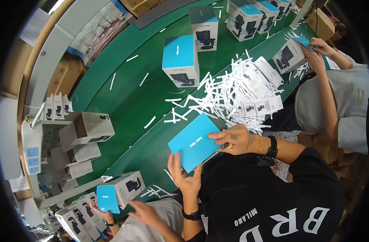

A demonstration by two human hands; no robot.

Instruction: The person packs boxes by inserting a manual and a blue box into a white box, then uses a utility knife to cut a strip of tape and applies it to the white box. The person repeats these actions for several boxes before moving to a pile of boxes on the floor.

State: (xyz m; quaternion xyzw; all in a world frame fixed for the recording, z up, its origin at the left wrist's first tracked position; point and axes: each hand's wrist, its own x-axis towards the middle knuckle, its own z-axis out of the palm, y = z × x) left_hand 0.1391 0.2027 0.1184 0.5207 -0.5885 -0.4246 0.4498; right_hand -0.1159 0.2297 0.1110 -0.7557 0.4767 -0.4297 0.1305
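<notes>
A carton (192, 141) with a bright blue top lies tilted between my two hands, over the near edge of the green table. My left hand (185, 177) grips its lower left corner with fingers and thumb apart along the edges. At the right edge, my right hand (237, 139) has its thumb on the blue top and its other fingers curled below. A ring shows on that hand. The carton's underside is hidden. Just beyond it spreads a heap of white paper strips (216, 97), with small white printed cards (255, 86) lying on it.
Blue-topped boxes (178, 52) stand on the green conveyor (132, 97), with more at the far right. One co-worker's hands (317, 50) hold a box at right; another's hand (146, 213) is near a box (130, 186) at lower left. Open cartons (94, 127) stand left.
</notes>
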